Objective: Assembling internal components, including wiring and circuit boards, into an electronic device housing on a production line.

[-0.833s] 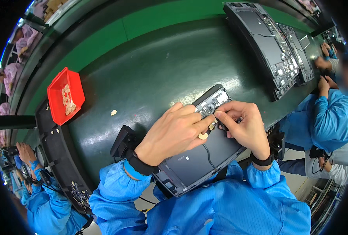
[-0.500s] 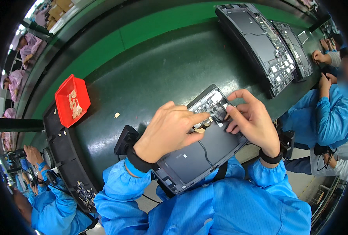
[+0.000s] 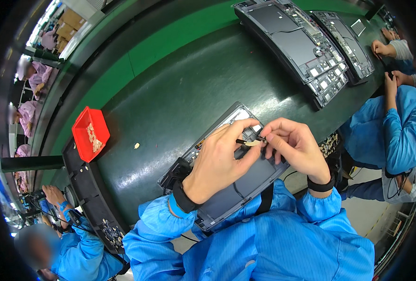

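Observation:
An opened dark laptop base (image 3: 238,194) lies tilted at the table's near edge, its flat dark modules and circuit board showing. Above it my left hand (image 3: 219,161) has thumb and fingers closed around a small cream-coloured piece (image 3: 252,144). Facing it, my right hand (image 3: 296,149) pinches a small black part at its fingertips, right beside the cream piece. Whether that part joins a cable on the board cannot be made out. My left hand hides much of the board. Both wrists carry black bands, with a black device by the left one.
A red bin (image 3: 104,136) of cream scraps stands at the left on a long black tray (image 3: 87,189). One scrap (image 3: 137,145) lies on the green table. Stacked open laptop bases (image 3: 283,40) fill the far right. Co-workers in blue sit at both sides.
Both hands have lifted slightly off the circuit board and come closer together. My left index finger has left the board. The cream piece has moved right, toward my right fingertips.

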`<state>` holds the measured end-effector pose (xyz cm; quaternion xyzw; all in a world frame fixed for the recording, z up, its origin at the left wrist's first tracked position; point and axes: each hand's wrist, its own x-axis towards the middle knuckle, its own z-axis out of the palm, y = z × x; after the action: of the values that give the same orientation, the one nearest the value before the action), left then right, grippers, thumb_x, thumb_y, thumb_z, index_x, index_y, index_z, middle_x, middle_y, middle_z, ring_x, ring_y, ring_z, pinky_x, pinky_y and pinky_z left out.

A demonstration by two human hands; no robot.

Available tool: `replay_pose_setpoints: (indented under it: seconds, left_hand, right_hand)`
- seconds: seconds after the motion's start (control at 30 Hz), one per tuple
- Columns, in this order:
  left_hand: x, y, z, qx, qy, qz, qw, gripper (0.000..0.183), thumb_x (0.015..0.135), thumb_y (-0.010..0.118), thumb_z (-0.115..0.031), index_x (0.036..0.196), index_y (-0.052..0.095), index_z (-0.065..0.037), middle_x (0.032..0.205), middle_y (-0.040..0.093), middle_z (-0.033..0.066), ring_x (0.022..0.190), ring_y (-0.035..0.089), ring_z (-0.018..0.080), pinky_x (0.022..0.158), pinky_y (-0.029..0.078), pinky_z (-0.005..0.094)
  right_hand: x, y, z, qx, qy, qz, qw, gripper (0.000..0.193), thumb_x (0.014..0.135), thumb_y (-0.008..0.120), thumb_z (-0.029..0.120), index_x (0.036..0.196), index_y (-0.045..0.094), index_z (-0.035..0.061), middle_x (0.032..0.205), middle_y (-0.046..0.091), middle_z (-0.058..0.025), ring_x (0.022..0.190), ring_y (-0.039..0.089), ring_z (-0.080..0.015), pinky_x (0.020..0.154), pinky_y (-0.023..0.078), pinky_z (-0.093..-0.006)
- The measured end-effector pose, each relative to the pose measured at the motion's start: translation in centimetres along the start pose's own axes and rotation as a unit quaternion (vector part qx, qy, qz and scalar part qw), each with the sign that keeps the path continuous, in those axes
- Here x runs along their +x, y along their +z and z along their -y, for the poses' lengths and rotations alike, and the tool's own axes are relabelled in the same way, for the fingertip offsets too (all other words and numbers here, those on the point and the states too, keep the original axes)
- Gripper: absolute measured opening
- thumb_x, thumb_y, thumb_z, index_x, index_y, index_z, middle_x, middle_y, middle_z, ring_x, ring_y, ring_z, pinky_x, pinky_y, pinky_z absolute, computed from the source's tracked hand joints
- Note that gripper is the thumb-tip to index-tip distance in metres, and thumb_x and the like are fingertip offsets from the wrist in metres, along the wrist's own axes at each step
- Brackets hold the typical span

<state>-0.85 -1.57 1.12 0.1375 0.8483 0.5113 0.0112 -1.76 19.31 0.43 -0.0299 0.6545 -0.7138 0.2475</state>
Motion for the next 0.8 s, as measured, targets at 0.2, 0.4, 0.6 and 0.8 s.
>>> replay_pose_setpoints:
  seconds: [0.2,0.4,0.6,0.8]
  left_hand:
    - [0.3,0.7,-0.5,-0.067,0.007,0.002,0.998,0.067,0.093,0.063,0.001,0.154,0.034,0.004,0.077,0.048,0.0042,0.068,0.046,0.0095,0.065,0.041,0.0272]
    - [0.5,1.1,-1.4,-0.158,0.017,-0.005,0.987,0.073,0.094,0.057,0.003,0.159,0.023,0.008,0.087,0.050,0.0071,0.076,0.048,0.0136,0.072,0.043,0.0276]
    - [-0.3,3.5,-2.0,0.096,0.141,0.042,0.984,0.084,0.087,0.057,0.006,0.158,0.013,0.015,0.121,0.058,0.0272,0.105,0.058,0.0400,0.101,0.048,0.0447]
    - [0.4,2.1,-1.7,0.146,0.141,-0.053,0.978,0.087,0.084,0.077,-0.016,0.155,0.032,0.009,0.119,0.059,0.0230,0.110,0.058,0.0382,0.099,0.045,0.0441]
  right_hand:
    - [-0.6,0.2,-1.0,-0.124,-0.148,-0.037,0.981,0.030,0.094,0.072,0.005,0.124,0.072,0.0018,0.115,0.063,-0.0064,0.095,0.060,-0.0076,0.070,0.051,-0.0203]
    - [-0.5,1.0,-1.5,0.048,-0.164,-0.018,0.985,0.040,0.096,0.072,0.006,0.135,0.065,-0.0014,0.119,0.064,-0.0065,0.100,0.059,-0.0098,0.082,0.051,-0.0221]
    - [-0.6,2.3,-2.6,0.114,-0.151,-0.099,0.977,0.033,0.108,0.057,0.019,0.130,0.067,-0.0039,0.110,0.071,-0.0065,0.097,0.063,-0.0103,0.087,0.050,-0.0256]
    - [-0.9,-1.0,-0.5,0.132,-0.237,-0.237,0.933,0.044,0.113,0.044,0.028,0.116,0.071,-0.0065,0.116,0.071,-0.0127,0.107,0.062,-0.0145,0.099,0.045,-0.0303]
